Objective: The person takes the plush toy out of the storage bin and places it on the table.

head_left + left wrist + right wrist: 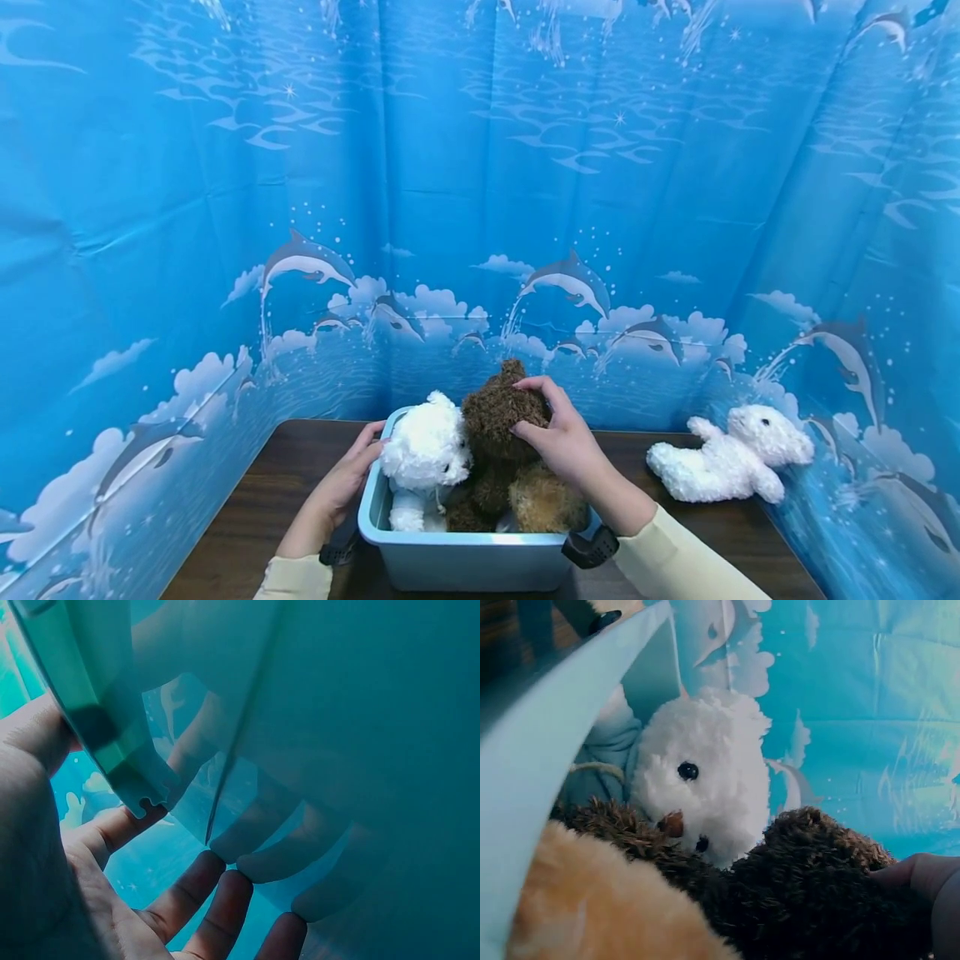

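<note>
A light-blue plastic tub [465, 567] holds several stuffed animals. My right hand [570, 442] grips the head of a dark brown teddy bear [502, 417], thumb in front and fingers over the top; its body sits down in the tub. In the right wrist view the thumb presses into the brown fur [817, 892]. My left hand [341, 492] holds the tub's left rim, and in the left wrist view its fingertips [232, 889] meet the outer wall. Left of the brown bear sits a white teddy bear [423, 446] in blue clothing. A tan plush [547, 500] lies in the front right.
Another white plush animal [727, 458] lies on its back on the dark wooden table [247, 500], right of the tub. A blue curtain [465, 208] printed with dolphins surrounds the table at the back and sides. Each wrist wears a black band [590, 547].
</note>
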`<act>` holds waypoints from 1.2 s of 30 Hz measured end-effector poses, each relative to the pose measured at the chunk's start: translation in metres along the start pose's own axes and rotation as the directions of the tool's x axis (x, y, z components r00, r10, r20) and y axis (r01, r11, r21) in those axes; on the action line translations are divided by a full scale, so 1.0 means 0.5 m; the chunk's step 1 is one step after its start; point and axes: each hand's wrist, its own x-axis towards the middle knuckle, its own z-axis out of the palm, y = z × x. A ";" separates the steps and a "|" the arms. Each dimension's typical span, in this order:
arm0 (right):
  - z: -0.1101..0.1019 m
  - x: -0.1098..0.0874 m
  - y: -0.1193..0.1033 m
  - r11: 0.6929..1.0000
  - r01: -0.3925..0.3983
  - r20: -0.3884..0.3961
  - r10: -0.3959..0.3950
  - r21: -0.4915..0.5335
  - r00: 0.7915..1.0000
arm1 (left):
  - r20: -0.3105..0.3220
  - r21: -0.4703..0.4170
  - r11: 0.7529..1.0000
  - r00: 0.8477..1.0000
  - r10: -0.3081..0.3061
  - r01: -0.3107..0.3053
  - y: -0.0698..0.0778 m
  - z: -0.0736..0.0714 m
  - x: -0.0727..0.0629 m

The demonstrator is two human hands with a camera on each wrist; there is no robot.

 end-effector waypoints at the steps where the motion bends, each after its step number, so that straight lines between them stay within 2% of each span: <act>1: 0.000 0.001 -0.005 1.000 0.007 -0.004 -0.007 0.000 1.000 | 0.000 -0.001 1.000 1.000 0.002 -0.002 -0.001 0.000 0.000; 13: -0.047 -0.006 -0.080 0.990 0.109 -0.073 -0.103 0.088 0.992 | 0.011 -0.021 1.000 1.000 0.002 -0.002 0.002 0.004 0.002; 20: -0.069 -0.024 -0.101 0.973 0.223 -0.148 -0.212 0.063 0.966 | 0.012 -0.023 1.000 1.000 -0.002 0.003 0.000 0.000 0.000; 24: -0.087 -0.033 -0.110 0.969 0.247 -0.200 -0.236 0.029 0.951 | 0.013 -0.028 1.000 1.000 -0.004 0.004 -0.001 -0.001 0.001; 29: -0.106 -0.058 -0.120 0.959 0.282 -0.280 -0.271 0.001 0.921 | 0.017 -0.037 0.999 1.000 -0.006 0.006 -0.001 -0.001 0.003; 36: -0.131 -0.112 -0.141 0.929 0.370 -0.413 -0.330 0.018 0.849 | 0.018 -0.031 1.000 1.000 -0.005 0.006 -0.003 -0.003 0.003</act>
